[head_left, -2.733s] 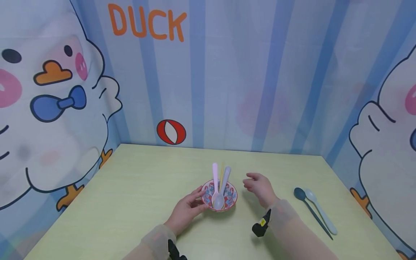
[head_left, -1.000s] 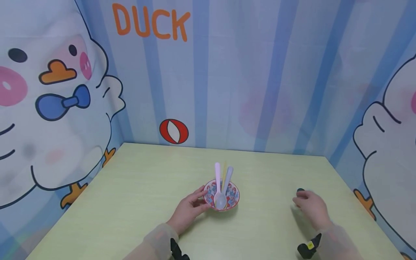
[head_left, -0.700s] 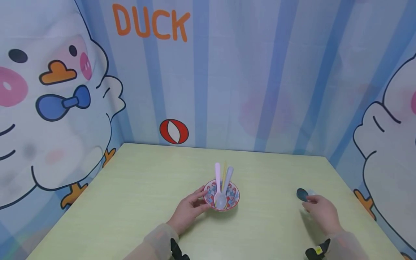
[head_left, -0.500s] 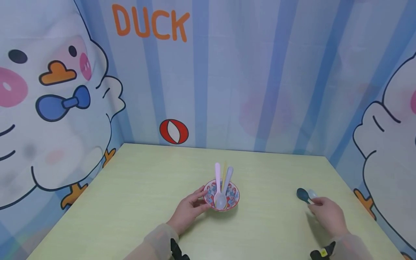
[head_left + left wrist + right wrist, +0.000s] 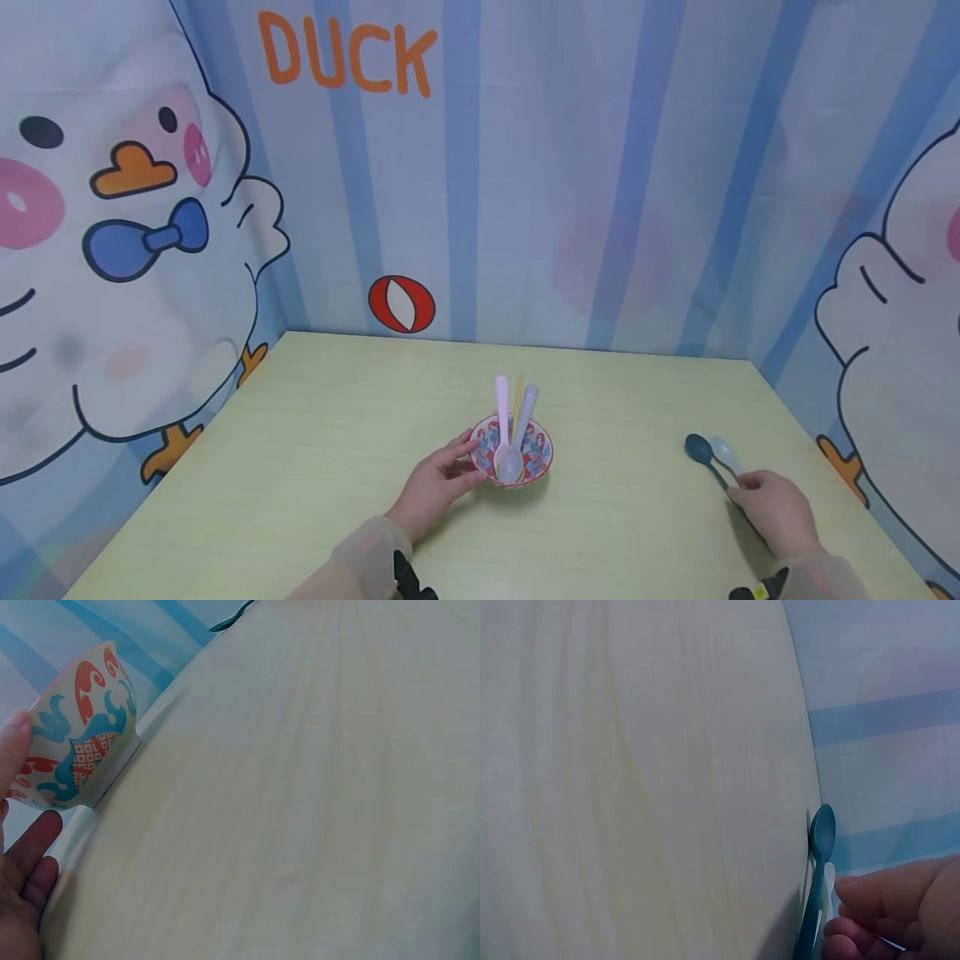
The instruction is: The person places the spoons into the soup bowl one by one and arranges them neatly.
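Observation:
A small patterned bowl (image 5: 534,454) with a red rim stands on the table, gripped at its left side by my left hand (image 5: 437,485). In the left wrist view my thumb (image 5: 13,746) lies against the bowl's outer wall (image 5: 94,731). Inside are a pink spoon (image 5: 501,408), a lavender spoon (image 5: 511,463) and thin yellow sticks (image 5: 518,396). My right hand (image 5: 776,510) is over the handles of a dark teal spoon (image 5: 699,450) and a pale blue spoon (image 5: 724,454). Its fingertips meet the pale spoon's handle; whether they pinch it is hidden.
The pale yellow table (image 5: 360,400) ends at a blue striped backdrop (image 5: 525,208) printed with ducks. A black wrist camera (image 5: 408,579) sits on my left sleeve, another (image 5: 757,590) on the right. In the right wrist view, the teal spoon (image 5: 823,832) lies alongside the pale one.
My right hand has gone from beside the bowl to the two spoons, then slid from their heads towards the handles, uncovering the heads. The spoons, bowl and left hand stay put.

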`<state>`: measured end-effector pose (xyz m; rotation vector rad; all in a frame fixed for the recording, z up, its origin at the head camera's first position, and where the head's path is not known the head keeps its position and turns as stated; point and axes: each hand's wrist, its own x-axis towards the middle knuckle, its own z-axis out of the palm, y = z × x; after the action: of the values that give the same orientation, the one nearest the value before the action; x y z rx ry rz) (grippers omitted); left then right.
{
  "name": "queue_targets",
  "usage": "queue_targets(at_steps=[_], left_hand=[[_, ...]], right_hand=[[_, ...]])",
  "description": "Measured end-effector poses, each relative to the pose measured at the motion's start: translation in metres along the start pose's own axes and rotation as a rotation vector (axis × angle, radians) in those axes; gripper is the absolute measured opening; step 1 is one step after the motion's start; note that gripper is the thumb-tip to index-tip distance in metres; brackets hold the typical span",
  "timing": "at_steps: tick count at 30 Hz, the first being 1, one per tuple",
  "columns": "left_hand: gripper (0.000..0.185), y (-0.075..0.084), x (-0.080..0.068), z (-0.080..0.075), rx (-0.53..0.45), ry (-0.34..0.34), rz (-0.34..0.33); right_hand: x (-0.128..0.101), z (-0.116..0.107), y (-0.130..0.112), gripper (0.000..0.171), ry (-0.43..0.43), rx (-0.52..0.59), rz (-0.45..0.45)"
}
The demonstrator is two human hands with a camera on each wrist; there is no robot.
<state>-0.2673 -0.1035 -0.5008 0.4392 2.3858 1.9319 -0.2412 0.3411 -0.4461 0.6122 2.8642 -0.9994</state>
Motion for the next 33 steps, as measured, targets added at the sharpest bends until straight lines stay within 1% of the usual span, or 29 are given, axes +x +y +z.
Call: queue_targets(at_steps=[8,14,25,33], left_hand=[[0.054,0.0,-0.0006,0.0004,0.006,-0.002,0.002],[0.054,-0.0004,-0.0001,0.0003,0.005,-0.003,0.003],[0.054,0.0002,-0.0005,0.0005,0.0,-0.007,-0.009],[0.052,0.0003,-0.0007,0.0009,-0.003,-0.004,-0.011]], right_hand=[[0.0019,0.0018,0.0048,0.027,-0.011,-0.051,0.027],[0.0013,0.0009,0.0062,0.022,-0.037,-0.095,-0.021],[0.0041,0.0016,0.0082,0.019,-0.056,-0.127,-0.056],[0.0035,0.0042,0.0063,0.018,-0.064,-0.107,-0.09]])
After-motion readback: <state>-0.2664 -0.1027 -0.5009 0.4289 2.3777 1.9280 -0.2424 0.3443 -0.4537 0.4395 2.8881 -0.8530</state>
